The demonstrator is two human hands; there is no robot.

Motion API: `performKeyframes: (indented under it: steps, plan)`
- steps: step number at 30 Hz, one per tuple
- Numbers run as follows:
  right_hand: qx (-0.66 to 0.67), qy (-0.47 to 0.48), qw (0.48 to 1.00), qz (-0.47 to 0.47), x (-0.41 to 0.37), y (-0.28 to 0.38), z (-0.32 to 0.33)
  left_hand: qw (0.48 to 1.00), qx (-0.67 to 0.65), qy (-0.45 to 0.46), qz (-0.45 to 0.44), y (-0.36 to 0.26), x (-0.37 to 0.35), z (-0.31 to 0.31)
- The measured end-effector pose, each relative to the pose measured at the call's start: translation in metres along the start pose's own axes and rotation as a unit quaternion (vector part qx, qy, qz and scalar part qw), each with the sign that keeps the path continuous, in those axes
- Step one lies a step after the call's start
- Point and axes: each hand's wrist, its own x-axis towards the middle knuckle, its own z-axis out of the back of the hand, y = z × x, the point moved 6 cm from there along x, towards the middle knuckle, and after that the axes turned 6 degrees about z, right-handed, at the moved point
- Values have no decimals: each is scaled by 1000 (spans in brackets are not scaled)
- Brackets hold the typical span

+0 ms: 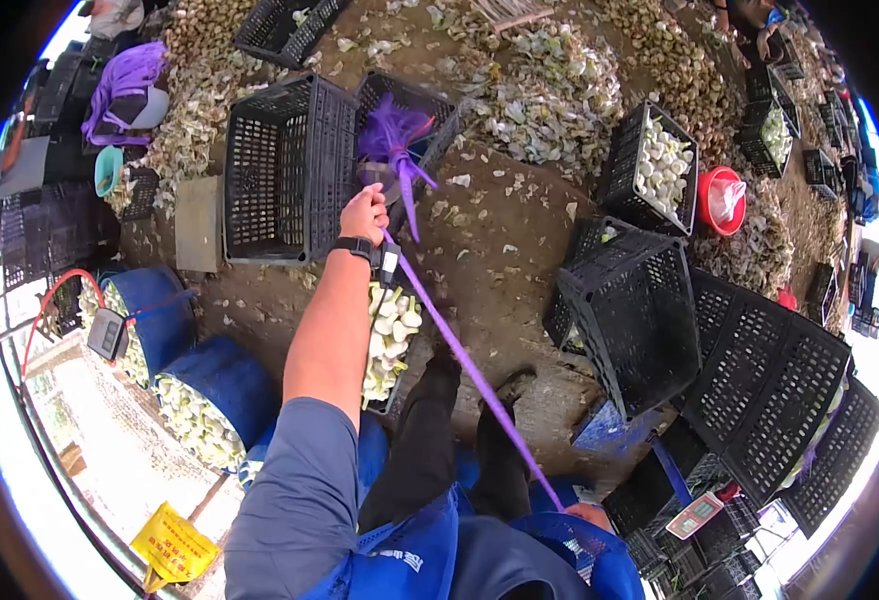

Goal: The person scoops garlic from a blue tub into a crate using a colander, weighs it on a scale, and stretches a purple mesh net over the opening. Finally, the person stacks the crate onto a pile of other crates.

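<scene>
My left hand (365,215), with a black band at its wrist, reaches forward and is closed on a long purple mesh strip (472,368). A small black and white device (390,263) hangs beside that wrist. The strip slants down taut to my right hand (590,515), low at my waist; its fingers are mostly hidden, but the strip ends at it. Just past my left hand, a bunched purple mesh bag (392,130) lies in a black crate (440,105). Under my left forearm stands a container of peeled white garlic bulbs (390,335).
A tall black crate (270,165) stands front left; another crate (650,325) is at right. Blue barrels (220,375) of garlic line the left side. A garlic-filled crate (665,165) and red bucket (722,200) sit back right. Peelings (545,95) cover the ground.
</scene>
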Motion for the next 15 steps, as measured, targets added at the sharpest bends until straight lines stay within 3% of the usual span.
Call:
performKeyframes:
  steps: [1, 2, 4, 6, 10, 12, 14, 15]
  plan:
    - [85, 9, 993, -77, -7, -30, -9, 999, 49, 17, -4, 2, -14, -6]
    - [88, 6, 993, -76, -7, -3, -10, 994, 102, 38, -9, 0, -27, -18]
    - [119, -212, 970, -13, -12, 97, 24, 987, 141, 75, -25, 5, -63, -37]
    - [46, -209, 976, -33, -3, 138, 50, 981, 139, 124, -51, 19, -109, -58]
    - [295, -378, 878, -8, -23, 203, 121, 954, 144, 263, 4, 76, -249, -133]
    - [255, -451, 855, -2, -44, 206, 161, 938, 145, 311, 41, 109, -319, -171]
    - [301, -524, 797, 18, -60, 203, 197, 913, 190, 361, 7, 140, -377, -205]
    - [305, -547, 779, 29, -65, 197, 214, 869, 276, 403, -83, 146, -404, -227]
